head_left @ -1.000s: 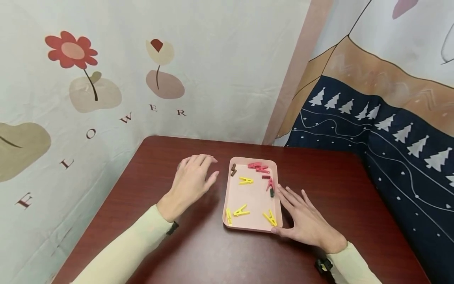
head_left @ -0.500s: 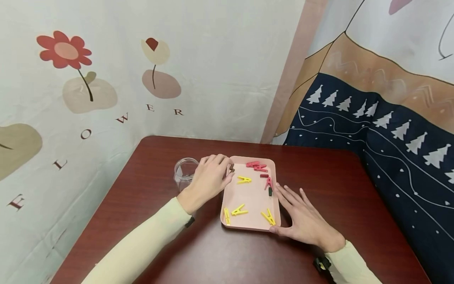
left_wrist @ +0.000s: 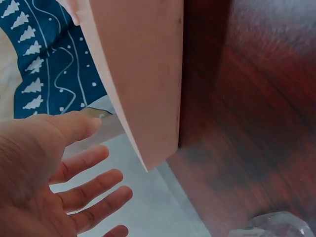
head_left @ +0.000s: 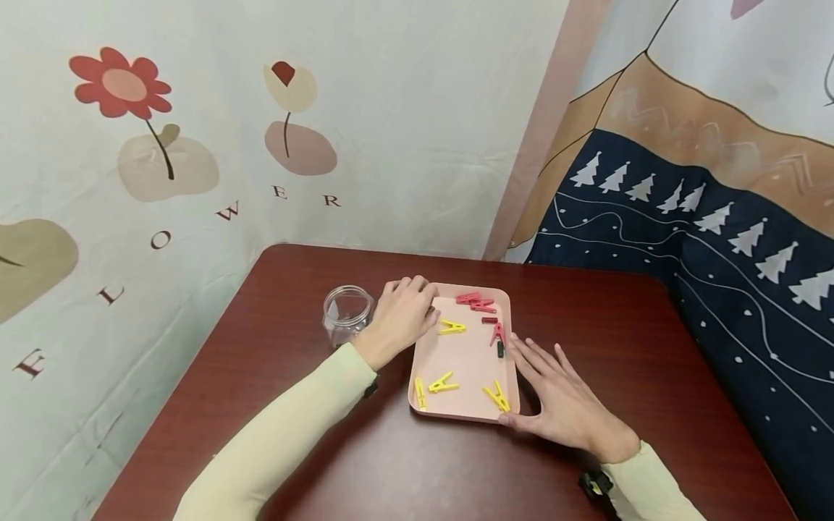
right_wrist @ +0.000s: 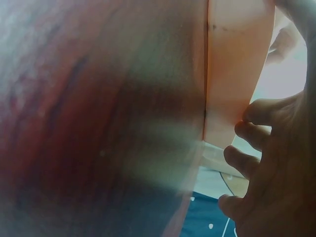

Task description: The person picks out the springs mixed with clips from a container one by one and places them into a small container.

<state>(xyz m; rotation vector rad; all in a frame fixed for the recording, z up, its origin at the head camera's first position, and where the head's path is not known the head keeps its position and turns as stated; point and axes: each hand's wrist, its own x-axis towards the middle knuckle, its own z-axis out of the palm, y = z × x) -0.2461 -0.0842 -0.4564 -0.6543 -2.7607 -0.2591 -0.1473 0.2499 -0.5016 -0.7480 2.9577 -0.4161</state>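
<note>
My left hand reaches over the far left corner of a pink tray, close above small brown pieces that it mostly hides. In the left wrist view its thumb and fingers stand apart, with nothing seen between them. My right hand rests along the tray's right side, fingers at the rim and thumb at the near corner. Inside the tray lie several yellow clothespins, red clothespins, a small dark red piece and a small dark green piece.
A clear jar without a lid stands on the brown table, left of the tray and just behind my left forearm. Printed cloths hang behind the table and along its sides.
My left hand has moved right, from beside the tray to over its far left corner, uncovering the jar behind it. The right hand has stayed at the tray's side.
</note>
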